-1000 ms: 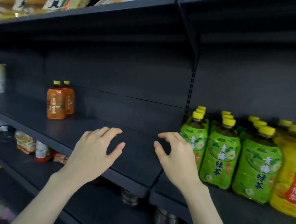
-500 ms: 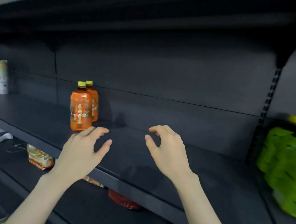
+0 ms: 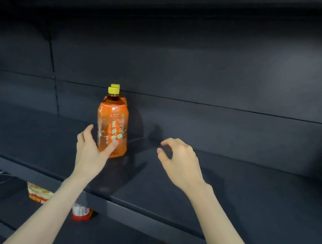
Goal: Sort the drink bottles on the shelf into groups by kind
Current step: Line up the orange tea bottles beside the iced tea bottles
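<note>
From the head camera, a dark grey metal shelf board (image 3: 218,186) runs across the view, matte and mostly bare, with a dim back panel (image 3: 200,70) of the same grey rising behind it and the underside of another shelf in shadow above. A slotted upright (image 3: 54,84) divides the back panel at the left. On the board stands an orange-labelled plastic drink bottle with a yellow cap (image 3: 114,117), upright, and directly behind it a second orange bottle with a yellow cap (image 3: 115,86), mostly hidden, only its cap and shoulder showing. The left hand (image 3: 90,152) is spread open around the lower part of the front bottle, thumb touching the label on its right side and fingers raised on its left; it has not closed on the bottle. The right hand (image 3: 180,161) hovers over the bare board to the right of the bottles, fingers loosely curled, holding nothing. Below the board's front edge, a lower shelf (image 3: 2,191) holds a colourful snack packet (image 3: 39,191) and a red-and-white packet (image 3: 81,212).
</note>
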Tool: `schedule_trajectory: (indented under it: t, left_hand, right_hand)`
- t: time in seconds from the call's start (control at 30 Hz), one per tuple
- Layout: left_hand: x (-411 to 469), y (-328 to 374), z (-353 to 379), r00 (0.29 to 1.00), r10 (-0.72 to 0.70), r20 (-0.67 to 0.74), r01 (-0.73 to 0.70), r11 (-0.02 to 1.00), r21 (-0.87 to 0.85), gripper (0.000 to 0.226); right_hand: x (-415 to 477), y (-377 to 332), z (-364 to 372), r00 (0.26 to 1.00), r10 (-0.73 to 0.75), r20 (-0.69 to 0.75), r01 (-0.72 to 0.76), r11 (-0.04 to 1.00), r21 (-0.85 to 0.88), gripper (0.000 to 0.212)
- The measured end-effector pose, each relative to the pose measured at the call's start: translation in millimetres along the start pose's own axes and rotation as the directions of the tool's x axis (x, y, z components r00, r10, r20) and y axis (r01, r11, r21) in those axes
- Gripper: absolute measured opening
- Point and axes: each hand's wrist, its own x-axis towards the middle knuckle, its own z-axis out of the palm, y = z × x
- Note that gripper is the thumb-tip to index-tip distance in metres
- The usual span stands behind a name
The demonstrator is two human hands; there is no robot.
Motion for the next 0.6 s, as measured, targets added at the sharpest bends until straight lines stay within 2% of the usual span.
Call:
schedule_trajectory:
  t: [0.17,0.27,0.4,0.5,0.6]
  left_hand:
    - [53,-26,18,0.992,-0.038,0.122,0.057,0.986,-0.158,0.106]
    - [64,-34,22,0.994,0.001,0.114,0.012,0.994,-0.107,0.089]
    - [74,-37,32,0.971,0.112,0.212,-0.056,0.966,-0.251,0.071]
    - [78,-27,44,0.930,0.189,0.314,-0.072,0.934,-0.349,0.068]
    - [83,-22,56,0.860,0.252,0.445,-0.045,0.904,-0.426,0.067]
  right_hand:
    - [48,-7,38,1.000,-0.009,0.024,0.008,0.999,0.048,0.031]
    - [74,-10,55,0.999,0.004,0.046,-0.012,0.986,0.166,0.032]
    - [100,-12,69,0.995,0.075,0.072,-0.097,0.925,0.368,0.045]
    - [113,-8,74,0.986,0.122,0.112,-0.163,0.844,0.512,0.062]
    - [126,0,82,0.979,0.172,0.111,-0.204,0.781,0.590,0.071]
